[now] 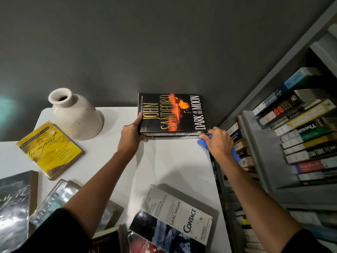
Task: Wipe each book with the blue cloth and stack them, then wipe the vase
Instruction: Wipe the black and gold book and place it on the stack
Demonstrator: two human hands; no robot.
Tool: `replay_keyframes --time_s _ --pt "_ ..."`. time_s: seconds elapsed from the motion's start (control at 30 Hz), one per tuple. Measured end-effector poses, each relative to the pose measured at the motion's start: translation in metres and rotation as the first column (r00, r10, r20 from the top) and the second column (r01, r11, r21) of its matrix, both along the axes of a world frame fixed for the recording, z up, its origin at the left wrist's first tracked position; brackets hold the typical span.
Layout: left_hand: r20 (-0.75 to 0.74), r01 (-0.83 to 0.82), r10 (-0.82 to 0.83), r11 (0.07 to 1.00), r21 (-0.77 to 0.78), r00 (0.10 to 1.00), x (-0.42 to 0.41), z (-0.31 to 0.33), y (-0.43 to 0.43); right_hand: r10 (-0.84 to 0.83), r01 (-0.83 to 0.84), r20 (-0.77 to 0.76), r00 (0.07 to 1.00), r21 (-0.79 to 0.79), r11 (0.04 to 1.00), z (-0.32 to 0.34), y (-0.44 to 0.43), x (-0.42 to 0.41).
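Far left on my feed, a dark grey book (12,207) lies flat on the white table (173,165), cut off by the frame edge. Next right is a yellow book (51,148), flat, cover up and angled, apart from the others. Behind it stands the cream vase (76,115), upright, mouth open, close to the grey wall (164,42). Nearer me lies a glossy plastic-covered book (60,201), partly hidden by the left forearm.

The left hand (131,133) grips the left end of the "Dark of the Moon" book (173,114), thumb on the cover edge and fingers curled underneath. That book sits cover up at the back of the table, against the wall, spine facing me. There is a thin grey strip under the spine; I cannot tell whether it is a second book beneath.

Near the bottom edge, centre, the "Contact" book (175,216) lies flat and tilted, overlapping a red-covered book (145,245), with a black book (107,240) just to the left.

The blue cloth (203,143) is bunched in the right hand (217,141), with a bit poking out at the fingers and more showing below the wrist. The hand's fingers are curled round the cloth and sit at the near right corner of the "Dark of the Moon" book, touching the spine end, at the table's right edge.

Far right is a grey bookshelf (255,143), packed with books whose spines face out.
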State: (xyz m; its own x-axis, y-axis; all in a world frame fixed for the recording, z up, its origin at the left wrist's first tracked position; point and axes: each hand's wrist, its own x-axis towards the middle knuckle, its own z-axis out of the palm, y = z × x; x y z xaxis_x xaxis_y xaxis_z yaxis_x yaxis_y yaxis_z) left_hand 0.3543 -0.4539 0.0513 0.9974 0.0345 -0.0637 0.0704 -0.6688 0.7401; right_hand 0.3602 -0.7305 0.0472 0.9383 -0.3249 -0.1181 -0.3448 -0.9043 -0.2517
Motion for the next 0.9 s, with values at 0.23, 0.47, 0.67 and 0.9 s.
replay_keyframes --time_s 0.23,0.47,0.67,0.9 --pt "-0.087 0.143 -0.138 0.988 0.053 0.987 -0.035 0.033 0.036 -0.055 0.057 -0.036 0.998 0.06 0.997 0.036 0.014 -0.031" --pt "0.038 -0.02 0.022 0.998 -0.055 0.999 -0.146 0.082 0.091 -0.01 -0.021 0.116 0.993 0.263 0.965 0.091 0.064 -0.107" --pt "0.064 -0.125 0.13 0.989 -0.077 0.989 -0.243 0.106 0.151 0.092 -0.121 0.092 0.991 0.39 0.913 0.121 0.141 -0.183" --pt "-0.026 -0.182 0.182 0.983 0.02 0.983 -0.32 0.093 0.228 0.207 -0.153 -0.067 0.976 0.468 0.87 0.109 0.236 -0.269"
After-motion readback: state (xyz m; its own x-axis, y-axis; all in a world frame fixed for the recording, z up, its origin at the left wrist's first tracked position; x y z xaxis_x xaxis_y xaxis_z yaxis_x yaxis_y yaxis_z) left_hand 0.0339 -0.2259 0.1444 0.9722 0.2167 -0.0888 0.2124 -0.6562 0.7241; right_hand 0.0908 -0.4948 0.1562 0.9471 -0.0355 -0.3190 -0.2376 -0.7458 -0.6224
